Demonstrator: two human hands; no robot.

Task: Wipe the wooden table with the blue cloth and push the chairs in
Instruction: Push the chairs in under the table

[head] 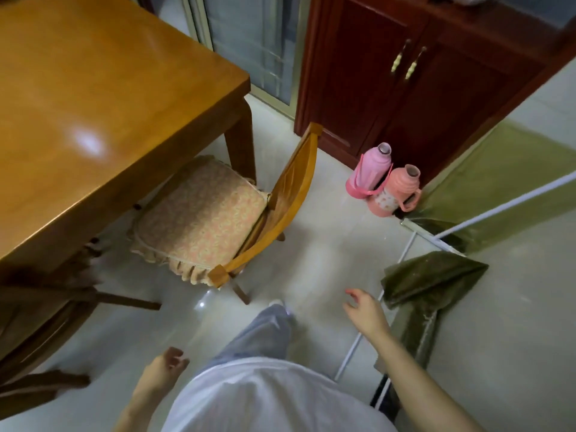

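The wooden table (93,98) fills the upper left, its glossy top bare. A wooden chair (293,188) with a floral cushion (199,219) stands at the table's near right corner, its seat partly under the tabletop and its back turned out toward me. A second, darker chair (40,319) sits under the table edge at the lower left. My left hand (166,366) hangs low beside my body, fingers loosely curled, holding nothing. My right hand (363,310) is raised over the floor to the right of the cushioned chair, fingers relaxed and empty. No blue cloth is in view.
Two pink thermos flasks (383,185) stand on the tiled floor by a dark red cabinet (420,88). A white-framed rack with green cloth (433,279) stands at my right. My leg and foot (268,328) step over the pale floor between chair and rack.
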